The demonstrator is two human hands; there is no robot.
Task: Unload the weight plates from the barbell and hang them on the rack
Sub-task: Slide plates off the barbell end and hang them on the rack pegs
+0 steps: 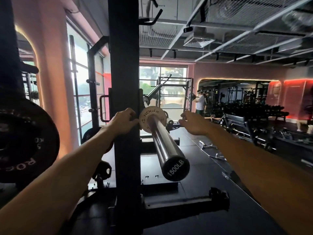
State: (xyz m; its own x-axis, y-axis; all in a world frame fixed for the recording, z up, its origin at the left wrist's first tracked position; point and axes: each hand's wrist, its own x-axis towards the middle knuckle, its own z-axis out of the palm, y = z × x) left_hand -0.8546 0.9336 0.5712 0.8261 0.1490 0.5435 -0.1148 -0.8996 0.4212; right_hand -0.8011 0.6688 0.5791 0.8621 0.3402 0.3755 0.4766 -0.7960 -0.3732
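Note:
A chrome barbell sleeve (166, 146) points toward me, its black end cap marked 1500LB. One small white Rogue plate (145, 118) sits far up the sleeve, against the rack's black upright (125, 82). My left hand (124, 121) pinches the plate's left edge with thumb and fingertips. My right hand (193, 123) hovers to the right of the plate with fingers loosely spread, a short gap away from it and holding nothing.
A large black 5 kg Rogue plate (25, 141) hangs on a rack peg at the left. The rack's base feet (186, 202) lie on the black floor below. A cable handle (208, 146) lies on the floor at right. A person (200, 103) stands far back.

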